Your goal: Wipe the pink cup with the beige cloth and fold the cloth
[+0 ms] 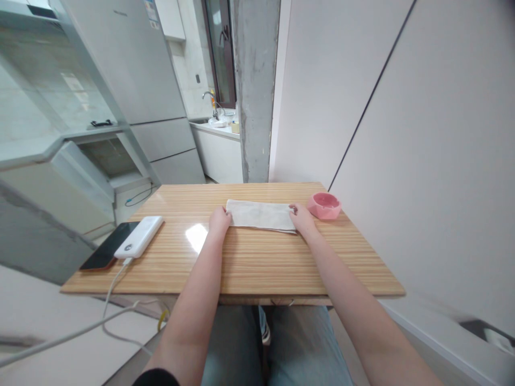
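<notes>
A white cloth [260, 215], folded into a long flat strip, lies across the wooden table [265, 268] in front of me. My left hand [220, 220] pinches its left end between thumb and fingers. At the opposite end my right hand [301, 219] grips the cloth's right edge, fingers curled in. Along the lower right side the folded layers are slightly offset. Just beyond my right hand sits a pink faceted bowl [324, 206], apart from it.
On the table's left side a white power bank [139, 237] rests partly on a dark phone-like slab [108, 247]. A white cable [110, 289] runs from it over the front edge. A wall [402, 161] stands close on the right; a grey pillar [256, 96] rises behind.
</notes>
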The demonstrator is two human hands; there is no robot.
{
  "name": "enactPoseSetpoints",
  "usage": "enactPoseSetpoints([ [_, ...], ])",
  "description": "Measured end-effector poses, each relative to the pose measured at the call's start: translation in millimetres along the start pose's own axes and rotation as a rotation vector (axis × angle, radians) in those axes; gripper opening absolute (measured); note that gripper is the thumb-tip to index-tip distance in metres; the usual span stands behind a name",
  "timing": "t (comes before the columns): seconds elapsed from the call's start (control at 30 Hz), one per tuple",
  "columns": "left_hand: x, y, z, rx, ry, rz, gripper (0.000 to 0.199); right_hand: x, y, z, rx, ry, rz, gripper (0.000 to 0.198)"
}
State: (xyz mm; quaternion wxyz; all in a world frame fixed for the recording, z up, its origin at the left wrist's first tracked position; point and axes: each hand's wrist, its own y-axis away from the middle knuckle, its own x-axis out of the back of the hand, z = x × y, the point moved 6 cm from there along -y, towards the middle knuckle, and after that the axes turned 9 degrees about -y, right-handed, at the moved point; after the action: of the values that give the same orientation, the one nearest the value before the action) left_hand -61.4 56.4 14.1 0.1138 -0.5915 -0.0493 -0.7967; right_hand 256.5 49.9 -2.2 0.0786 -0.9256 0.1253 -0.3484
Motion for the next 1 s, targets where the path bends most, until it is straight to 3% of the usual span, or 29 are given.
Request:
enactPoseSetpoints([
  [0.23, -2, -3, 10, -0.111, 0.086, 0.012, 0.014, -1, 1, 0, 0.014, 0.018, -0.003, 0.031],
  [0.5, 6, -9, -1, -0.022, 0.075, 0.116, 0.024, -1, 0, -1, 0.014, 0.045, -0.037, 0.031],
  [0.67, 0, -8, -4, 0.032, -0.021, 0.081, 0.025, -6, 3, -3, 0.052, 0.129, -0.093, 0.028],
  [0.87, -1, -2, 2, 0.004, -0.036, 0.021, 0.034, -6, 7, -10, 0.181, 0.246, 0.010, 0.030],
  [1.0, 0, 1, 2, -0.006, -0.032, -0.009, 0.046, -22, 13, -18, 0.247, 0.305, -0.166, 0.040],
])
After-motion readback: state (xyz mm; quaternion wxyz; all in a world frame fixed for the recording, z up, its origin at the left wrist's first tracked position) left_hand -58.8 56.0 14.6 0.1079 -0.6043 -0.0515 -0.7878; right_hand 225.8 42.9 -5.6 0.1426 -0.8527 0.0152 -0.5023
